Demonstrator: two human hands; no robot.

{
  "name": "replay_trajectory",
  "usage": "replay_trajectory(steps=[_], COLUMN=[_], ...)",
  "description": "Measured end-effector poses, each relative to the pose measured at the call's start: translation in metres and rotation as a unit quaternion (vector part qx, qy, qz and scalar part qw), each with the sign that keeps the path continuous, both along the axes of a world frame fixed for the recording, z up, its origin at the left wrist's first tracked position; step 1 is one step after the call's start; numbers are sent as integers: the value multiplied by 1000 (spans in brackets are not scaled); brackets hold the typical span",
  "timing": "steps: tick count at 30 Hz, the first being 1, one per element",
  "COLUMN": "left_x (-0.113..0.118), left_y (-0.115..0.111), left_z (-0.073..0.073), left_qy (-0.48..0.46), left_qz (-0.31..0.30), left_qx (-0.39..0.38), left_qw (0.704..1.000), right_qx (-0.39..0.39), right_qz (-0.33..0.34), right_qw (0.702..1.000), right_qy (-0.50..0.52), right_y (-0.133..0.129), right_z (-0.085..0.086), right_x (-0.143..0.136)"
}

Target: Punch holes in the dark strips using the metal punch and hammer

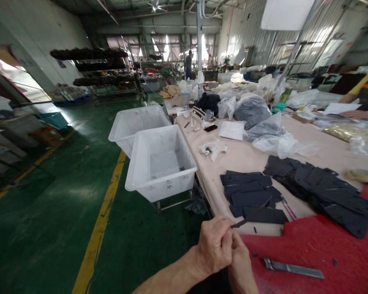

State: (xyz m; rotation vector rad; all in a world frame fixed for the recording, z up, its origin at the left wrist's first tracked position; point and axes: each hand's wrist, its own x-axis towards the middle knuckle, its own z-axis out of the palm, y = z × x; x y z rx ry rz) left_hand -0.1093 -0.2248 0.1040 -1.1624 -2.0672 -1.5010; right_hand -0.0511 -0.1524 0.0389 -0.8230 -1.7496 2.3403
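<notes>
My left hand (215,245) and my right hand (241,261) are closed and press together at the table's near edge. A thin dark strip (239,223) sticks out from between their fingertips, pointing up and to the right. What else the fingers may cover is hidden. Just beyond lie stacked dark flat pieces (248,192) in a loose pile. A larger spread of black pieces (325,183) lies to the right. On the red sheet (294,245) beside my right hand rests a flat metal blade-like tool (294,268). A slim pinkish stick (289,209) lies by the pile.
Two white bins, a near one (162,183) and a farther one (122,122), stand left of the table. A phone (210,128), a small plastic bag (213,149) and large bags (253,110) lie farther back. A roll of tape (359,175) and a person's arm (351,114) are at right.
</notes>
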Motion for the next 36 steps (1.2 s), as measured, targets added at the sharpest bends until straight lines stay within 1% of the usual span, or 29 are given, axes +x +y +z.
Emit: replay_trajectory(steps=[1,3,5,6,7,8,9,11,13,15,16,17,19,21,23,24,25,26,27,28,30,32,34,36], left_x=[-2,-3,-4,-5,-6,-8,-10,-15,-19,-21,-22,-22,-20,-16,-12,-11,-11,-13,-16,-22,-42,-74,-112,-152], left_y=[-1,-3,-4,-4,-3,-2,0,5,12,21,27,33,46,60,73,79,84,89,93,97,105,116,132,153], left_z=[-5,-15,-24,-29,-34,-39,-43,-50,-53,-55,-55,-56,-57,-59,-61,-63,-64,-66,-69,-71,-75,-76,-76,-74], left_qy=[18,51,88,108,127,144,164,201,223,213,197,175,130,97,72,59,46,36,30,30,36,39,37,30], left_qz=[2,-3,-21,-34,-50,-70,-91,-129,-161,-179,-175,-163,-131,-116,-116,-112,-105,-98,-92,-85,-61,-23,10,26], left_qx=[-12,-43,-69,-80,-92,-104,-108,-108,-99,-87,-81,-78,-90,-130,-181,-207,-232,-255,-275,-291,-307,-317,-339,-378], left_qw=[1000,998,993,990,986,982,976,965,956,957,961,968,979,980,974,970,966,961,957,953,949,947,940,925], right_qx=[-28,-117,-212,-238,-247,-236,-208,-125,-52,3,34,64,127,164,205,228,256,285,314,341,387,428,579,653], right_qz=[-16,-62,-120,-143,-161,-171,-172,-160,-145,-144,-153,-166,-204,-240,-268,-277,-283,-282,-275,-261,-217,-171,-52,19], right_qw=[999,991,970,960,955,956,963,978,984,984,982,979,966,953,937,927,917,908,899,893,886,878,806,750], right_qy=[3,7,15,18,17,11,-3,-47,-86,-100,-101,-98,-93,-91,-96,-106,-115,-124,-131,-135,-134,-126,-114,-104], right_y=[8,21,32,37,42,48,55,68,83,102,116,133,176,228,275,293,305,309,307,298,265,223,186,160], right_z=[1,7,17,23,27,31,34,37,39,45,50,56,72,88,100,103,104,101,95,87,65,40,19,5], right_x=[7,19,27,30,31,31,31,30,28,23,19,14,3,-9,-16,-19,-19,-19,-17,-14,-3,13,32,52])
